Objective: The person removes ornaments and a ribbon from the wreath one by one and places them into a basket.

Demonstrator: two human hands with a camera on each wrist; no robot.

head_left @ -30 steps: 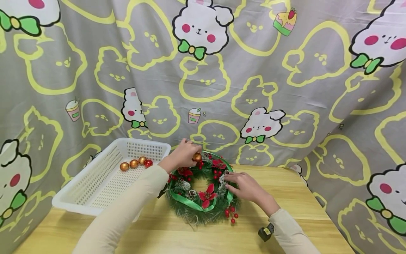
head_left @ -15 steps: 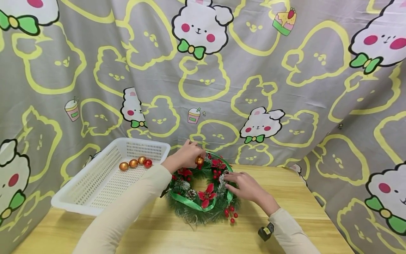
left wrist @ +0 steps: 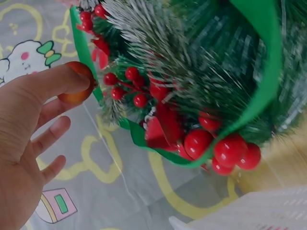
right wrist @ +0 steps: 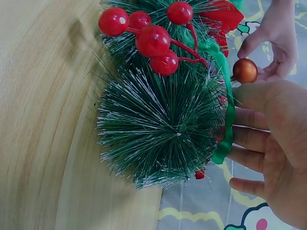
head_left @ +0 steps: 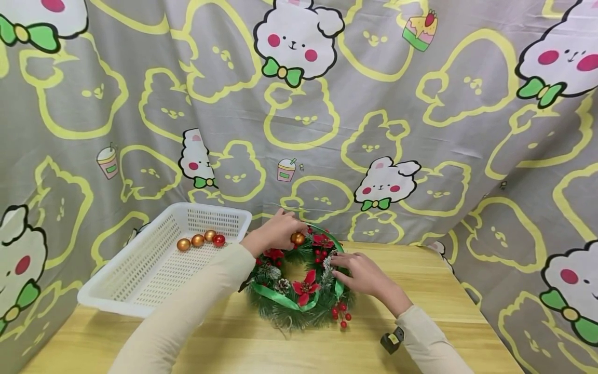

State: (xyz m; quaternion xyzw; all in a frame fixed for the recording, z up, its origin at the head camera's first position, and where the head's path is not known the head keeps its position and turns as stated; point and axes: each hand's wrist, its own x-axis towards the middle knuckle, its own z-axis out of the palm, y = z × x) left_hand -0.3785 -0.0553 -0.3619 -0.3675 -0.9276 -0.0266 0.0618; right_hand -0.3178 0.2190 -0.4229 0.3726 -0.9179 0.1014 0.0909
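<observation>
Between thumb and finger, my left hand [head_left: 280,232] pinches an orange-gold Christmas bauble [head_left: 297,239] over the far left part of the wreath [head_left: 299,318]. In the left wrist view the bauble [left wrist: 73,97] is beside the green ribbon [left wrist: 82,45] and a sprig of small red berries. The wreath lies on the table, dressed with frosted green needles, red poinsettias [head_left: 306,287], pinecones and berries. My right hand [head_left: 362,274] rests on its right side with fingers extended. In the right wrist view those fingertips pass behind the ribbon [right wrist: 229,115] and are partly hidden.
A white perforated basket [head_left: 112,307] stands left of the wreath. It holds several gold baubles [head_left: 198,240] and a red one [head_left: 218,240]. A patterned curtain [head_left: 233,114] hangs right behind the wooden table [head_left: 261,350]. One red berry cluster [head_left: 342,314] sticks out at the wreath's front right.
My left hand has moved slightly right and down with the gold bauble, closer in over the wreath. My right hand stays in place.
</observation>
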